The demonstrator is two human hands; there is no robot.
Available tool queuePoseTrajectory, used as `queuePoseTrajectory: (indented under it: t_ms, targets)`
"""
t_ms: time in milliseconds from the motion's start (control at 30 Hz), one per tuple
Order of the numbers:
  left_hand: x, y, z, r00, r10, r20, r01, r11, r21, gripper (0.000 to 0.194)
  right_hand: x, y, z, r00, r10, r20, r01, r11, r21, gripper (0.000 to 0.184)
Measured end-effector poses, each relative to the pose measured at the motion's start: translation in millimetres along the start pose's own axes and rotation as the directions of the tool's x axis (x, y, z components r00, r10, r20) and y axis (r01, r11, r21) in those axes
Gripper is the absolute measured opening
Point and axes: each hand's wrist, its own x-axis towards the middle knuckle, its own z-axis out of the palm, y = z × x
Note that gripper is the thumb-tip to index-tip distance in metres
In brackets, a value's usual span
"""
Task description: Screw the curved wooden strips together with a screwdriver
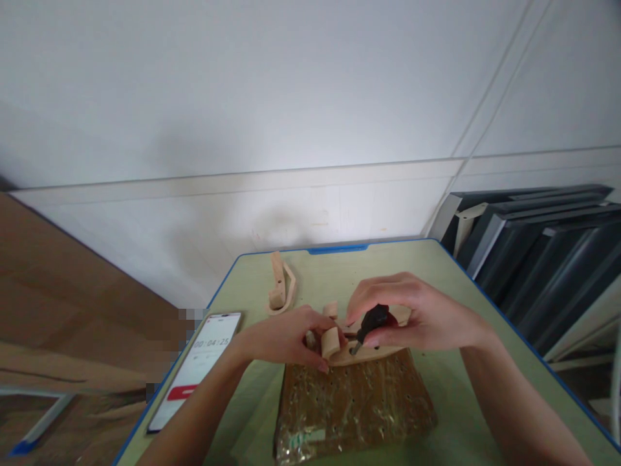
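Legible writing: the phone, lying face up at the left of the bench, reads 00:04:25; a red button shows near its lower end. Remaining screen text too small to make out. A pale greenish patch on the near left of the taped brown pad cannot be read. No brand identified.

Left hand: fingers closed around the left end of the wooden workpiece, next to its upright curved block. Right hand: thumb and fingers grasping a black-handled tool, tilted, its metal shaft pointing down to the near left, tip at a hole in the wood.

Workpiece location: mid-bench, at the far edge of the pad. A second wooden assembly lies far left, apart from both hands. Dark panels lean beyond the right edge.
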Motion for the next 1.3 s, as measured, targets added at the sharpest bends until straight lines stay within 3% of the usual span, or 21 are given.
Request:
queuePoseTrajectory:
  t_ms: [167,367,1100,1300]
  targets:
    - [-0.4,-2.8,0.8,1.0,0.022,0.014,-0.022,1.0,-0.011,0.031,-0.9,-4.0,-6.8,0.99,-0.048,0.136,0.03,0.99,0.136,0.022]
    - [-1.2,-3.0,0.8,1.0,0.017,0.005,-0.017,1.0,-0.024,0.029,-5.1,-5.5,-15.0,0.977,0.005,0.214,-0.041,0.986,0.164,0.03]
    - [-0.2,0.2,-0.5,1.0,0.025,0.01,-0.025,1.0,-0.002,0.033,-1.8,1.1,-3.4,0.998,-0.017,-0.052,0.02,0.998,0.06,0.02]
    - [-0.5,-0.4,-0.4,1.0,0.027,0.005,-0.027,1.0,0.007,0.025,-1.4,-1.3,1.1,0.992,-0.021,-0.125,0.024,0.999,0.024,0.022]
